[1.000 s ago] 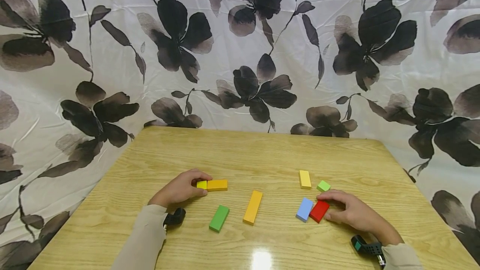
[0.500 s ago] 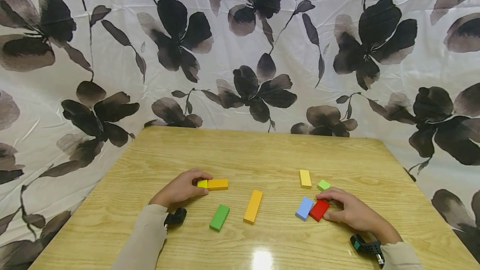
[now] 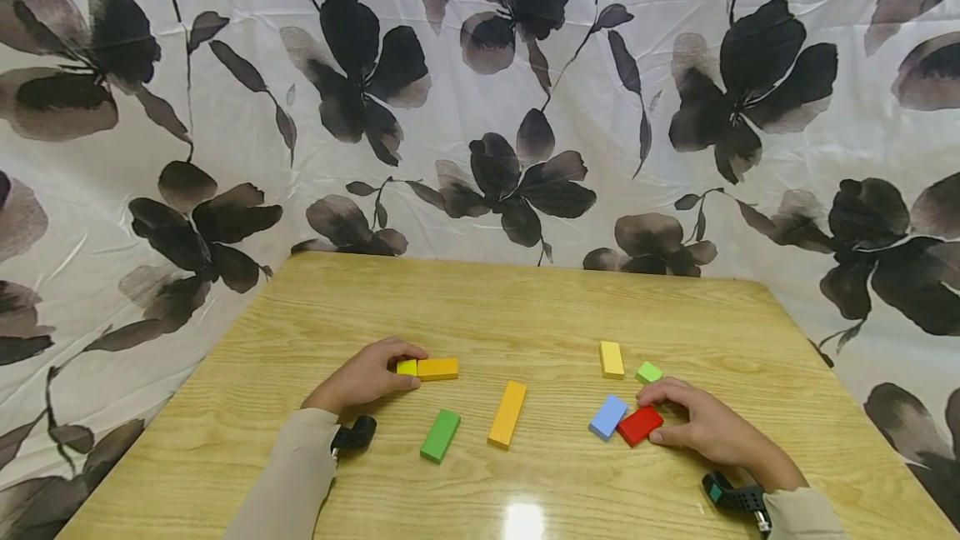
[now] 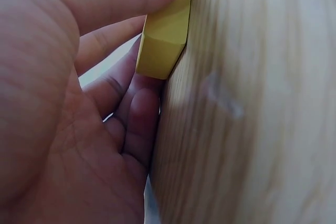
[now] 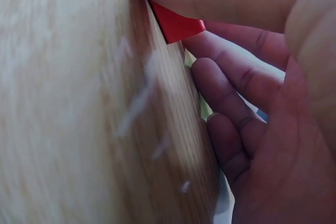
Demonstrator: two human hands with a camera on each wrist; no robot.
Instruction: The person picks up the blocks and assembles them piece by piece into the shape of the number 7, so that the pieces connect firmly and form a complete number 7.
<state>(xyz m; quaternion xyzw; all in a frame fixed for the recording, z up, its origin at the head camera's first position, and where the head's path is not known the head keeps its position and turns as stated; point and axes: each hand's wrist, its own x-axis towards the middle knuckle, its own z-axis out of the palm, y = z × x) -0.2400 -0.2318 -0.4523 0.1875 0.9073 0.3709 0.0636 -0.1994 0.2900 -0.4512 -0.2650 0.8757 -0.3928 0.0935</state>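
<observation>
The head view shows both hands low over the wood table (image 3: 525, 307). On the left, the left hand (image 3: 363, 375) is partly closed, thumb on the near side and fingers on the far side of the yellow block (image 3: 407, 367), which it pinches. From above only the block's top shows clearly; the left wrist view adds two of its faces, the thumb lying across one end, and the lower fingers curled loosely beside it. That close view leaves out the orange block (image 3: 438, 369), which the head view shows end to end with the yellow one, to its right.

On the right, the right hand (image 3: 705, 422) is likewise half closed, thumb and forefinger gripping the red block (image 3: 640, 426). The right wrist view shows just a corner of it past the thumb, lying on the wood, along with the bent lower fingers, which are hidden from above.

Only the head view places the rest: the blue block (image 3: 607, 417) just left of the red, the lime block (image 3: 648, 372) and pale block (image 3: 612, 360) farther off, the long block (image 3: 507, 414) and green block (image 3: 440, 436) between the hands, and flowered cloth (image 3: 480, 98) behind.
</observation>
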